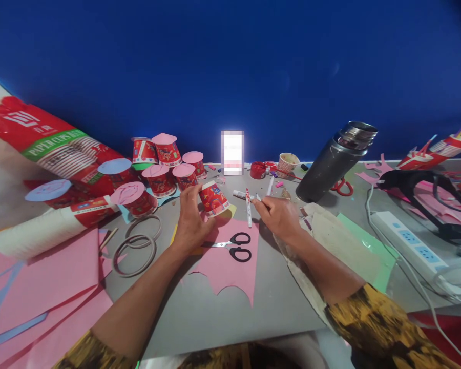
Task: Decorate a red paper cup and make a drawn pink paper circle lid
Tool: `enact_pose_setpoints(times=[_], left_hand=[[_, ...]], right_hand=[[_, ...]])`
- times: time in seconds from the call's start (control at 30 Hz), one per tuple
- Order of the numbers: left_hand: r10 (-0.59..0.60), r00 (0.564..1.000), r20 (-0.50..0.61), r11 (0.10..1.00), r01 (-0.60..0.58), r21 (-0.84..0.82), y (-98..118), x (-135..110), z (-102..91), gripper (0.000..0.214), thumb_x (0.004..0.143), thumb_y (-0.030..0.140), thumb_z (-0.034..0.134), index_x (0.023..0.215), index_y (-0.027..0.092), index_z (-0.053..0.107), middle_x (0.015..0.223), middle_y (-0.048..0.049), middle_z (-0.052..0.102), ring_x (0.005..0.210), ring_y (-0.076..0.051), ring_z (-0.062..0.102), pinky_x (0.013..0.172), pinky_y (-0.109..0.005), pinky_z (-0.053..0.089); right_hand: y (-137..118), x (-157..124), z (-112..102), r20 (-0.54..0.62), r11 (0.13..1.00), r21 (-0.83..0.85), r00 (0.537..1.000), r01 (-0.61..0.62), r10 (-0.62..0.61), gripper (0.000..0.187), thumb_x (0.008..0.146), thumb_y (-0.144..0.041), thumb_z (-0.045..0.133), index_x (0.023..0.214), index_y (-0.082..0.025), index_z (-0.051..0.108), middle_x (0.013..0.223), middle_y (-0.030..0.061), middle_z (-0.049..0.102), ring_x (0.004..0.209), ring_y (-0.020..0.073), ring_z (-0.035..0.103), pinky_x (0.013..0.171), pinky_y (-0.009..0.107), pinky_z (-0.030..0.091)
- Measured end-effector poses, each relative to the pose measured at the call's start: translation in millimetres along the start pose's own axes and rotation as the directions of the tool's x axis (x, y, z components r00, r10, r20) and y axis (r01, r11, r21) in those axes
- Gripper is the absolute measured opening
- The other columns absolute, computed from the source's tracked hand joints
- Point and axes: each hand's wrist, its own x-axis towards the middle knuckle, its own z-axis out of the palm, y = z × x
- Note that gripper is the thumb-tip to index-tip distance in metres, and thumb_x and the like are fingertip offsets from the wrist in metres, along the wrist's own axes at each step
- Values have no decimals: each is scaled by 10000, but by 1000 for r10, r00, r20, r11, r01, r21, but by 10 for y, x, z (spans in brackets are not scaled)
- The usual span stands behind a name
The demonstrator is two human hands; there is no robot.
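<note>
My left hand (192,220) is closed around a red patterned paper cup (214,199), which is tilted, with its narrow end up. My right hand (278,215) is closed, its fingers bunched around a white marker (270,185) that sticks up past them; part of the grip is hidden. Close to those fingertips lie a white marker with red print (248,211) and another white marker (240,195). Scissors (234,246) with black handles lie on cut pink paper (230,277) between my forearms.
Red cups with paper discs (160,179) stand back left, beside a cup sleeve (54,228) and tape rings (134,253). A glowing blurred rectangle (232,152) stands at the back. To the right are a dark flask (330,164), cloth (330,241) and a power strip (411,246) with cables.
</note>
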Motion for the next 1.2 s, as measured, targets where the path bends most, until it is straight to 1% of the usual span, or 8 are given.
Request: enact_pose_setpoints(times=[0.13,0.27,0.37,0.5,0.8,1.03,1.1,1.2], left_hand=[[14,999,-30,1000,-14,10,-7,0,9,849,705,62,663,1488,266,407,1445,-141,484,1384,-339,511,1142,-588,515],[-18,999,-32,1000,18,-9,2,-3,16,867,686,56,668,1483,277,410,1442,-129,488,1396,-344,508,1154,-597,506],[-47,999,-25,998,46,-38,12,-8,17,858,700,81,681,1487,287,407,1459,-132,475,1427,-355,487,1136,-595,523],[-48,998,-31,999,48,-13,23,-14,5,849,716,88,700,1489,295,415,1463,-134,487,1436,-355,487,1179,-615,482],[-68,997,-32,996,66,-63,33,-11,-10,820,759,149,751,1495,296,421,1470,-130,479,1423,-349,491,1137,-595,525],[-115,993,-34,984,109,-141,99,6,-48,803,786,276,827,1491,292,444,1481,-134,477,1380,-332,536,968,-483,638],[-119,992,-28,982,114,-152,96,-3,-34,799,781,241,814,1491,287,451,1471,-137,489,1356,-324,556,951,-466,641],[-117,993,-32,984,112,-139,59,-22,-4,814,759,187,794,1492,273,451,1452,-136,497,1339,-318,564,933,-443,644]], right_hand=[[-109,-90,19,111,982,26,976,185,-187,513,1108,-403,448,709,-190,689,706,35,711,657,156,574,635,310,241],[-249,-191,10,324,944,75,888,322,-328,420,1057,-471,586,768,-206,735,795,35,774,717,164,638,616,309,228],[-295,-238,-20,410,924,92,832,371,-375,341,966,-542,710,851,-225,757,856,33,800,754,184,674,603,310,221],[-275,-255,-37,466,917,57,802,395,-375,265,883,-501,794,907,-241,755,889,26,810,770,207,695,590,315,207],[-266,-275,-111,503,899,86,761,429,-411,163,872,-390,756,914,-234,777,878,42,813,768,208,693,591,315,206],[-179,-286,-151,527,858,399,684,325,-504,99,778,-242,790,867,-240,745,780,-26,750,705,154,632,584,250,307],[-145,-255,-84,456,796,538,698,278,-552,199,772,-77,675,902,-219,724,824,-30,744,704,129,629,618,222,371],[-119,-210,-4,287,701,661,772,268,-566,322,700,44,567,886,-191,686,868,-23,721,712,109,610,658,202,419]])
